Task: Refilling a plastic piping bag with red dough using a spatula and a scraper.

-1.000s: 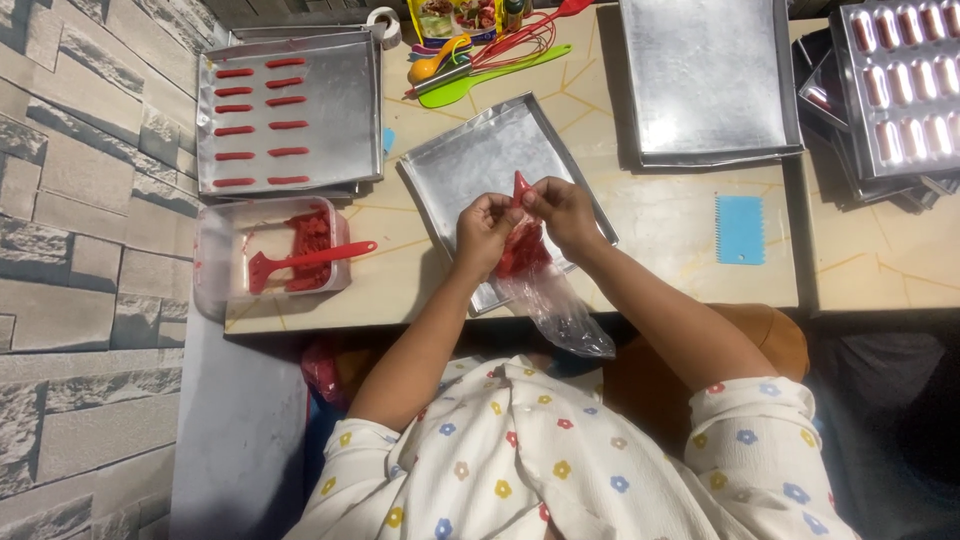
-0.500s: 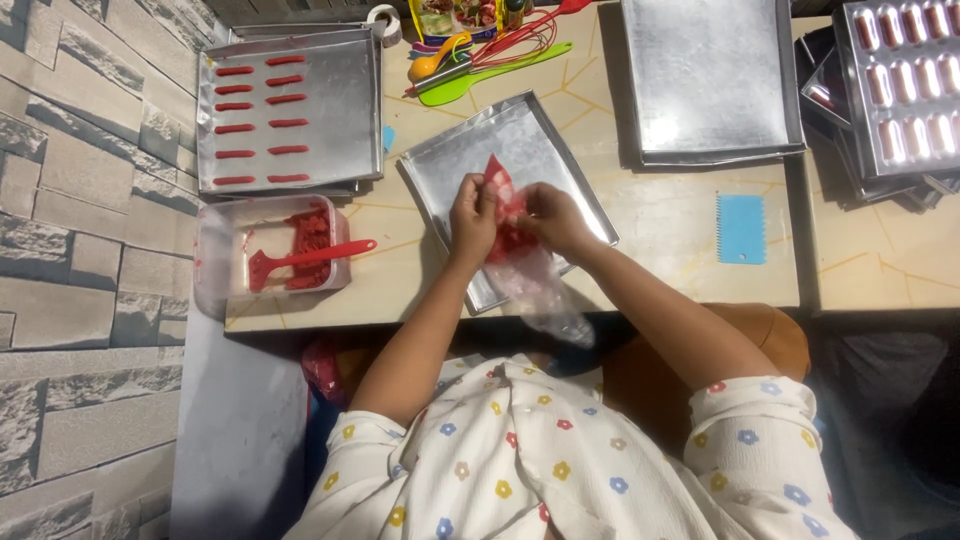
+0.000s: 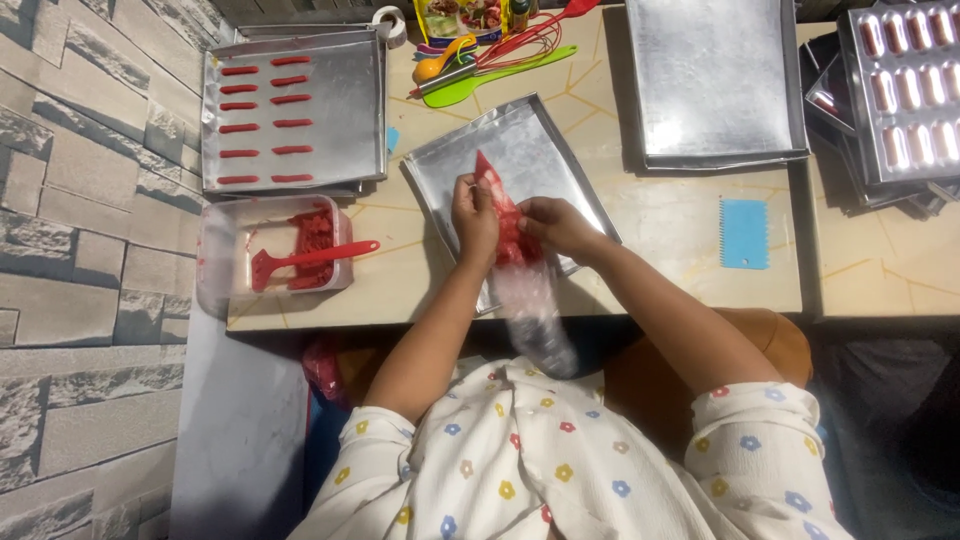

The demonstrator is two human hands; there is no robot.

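Note:
Both of my hands hold a clear plastic piping bag point(image 3: 505, 225) filled with red paste over a metal baking tray point(image 3: 530, 140) in front of me. My left hand point(image 3: 473, 213) grips the bag's left side. My right hand point(image 3: 553, 223) grips its right side. The bag's red tip points away from me onto the tray, and its empty clear tail point(image 3: 540, 320) hangs down over the table edge toward my lap.
A clear tub point(image 3: 225, 250) of red paste with a red spatula point(image 3: 310, 258) stands at the left. Behind it a tray point(image 3: 345, 110) holds rows of piped red strips. Another tray point(image 3: 715, 80), a blue scraper point(image 3: 744, 232), utensils point(image 3: 490, 70) and a mould tray point(image 3: 910, 90) lie around.
The bag was lowered from upright to lie flat against the tray, its tip now pointing away from me. My hands moved slightly forward with it.

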